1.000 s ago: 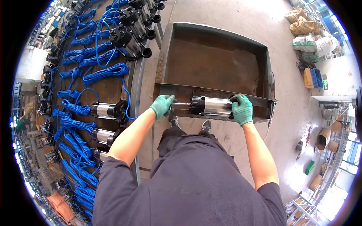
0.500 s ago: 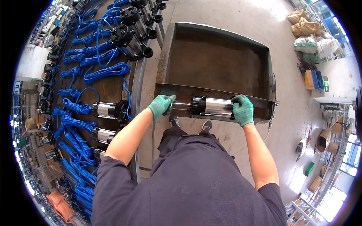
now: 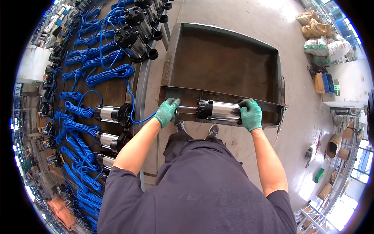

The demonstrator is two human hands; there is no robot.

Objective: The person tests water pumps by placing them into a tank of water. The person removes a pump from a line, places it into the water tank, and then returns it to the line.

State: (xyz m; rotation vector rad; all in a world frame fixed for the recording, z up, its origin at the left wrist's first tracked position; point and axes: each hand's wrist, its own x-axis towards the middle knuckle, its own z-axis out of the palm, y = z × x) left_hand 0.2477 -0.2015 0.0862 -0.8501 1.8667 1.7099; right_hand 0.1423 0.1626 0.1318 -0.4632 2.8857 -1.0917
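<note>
Looking at a motor [image 3: 226, 110] on its side over the near trough of the tray [image 3: 222, 62], with a thin rod [image 3: 187, 107] reaching left from one end. Cannot tell about any support underneath. Likely heavy and fully rigid, going by the metal barrel and black end parts. Probably slick along the bright shell; better held at the black ends, two-handed and level. Can likely take a firm grip, but best not lifted or side-loaded by the rod: could bend. Sits between both hands: touching the right hand [image 3: 250, 114], grasped there round the right end; barrel well apart from the left hand [image 3: 167, 111], with only the rod in the gap. On the left, curled in by the rod's outer end; cannot tell on what, or how firmly.
</note>
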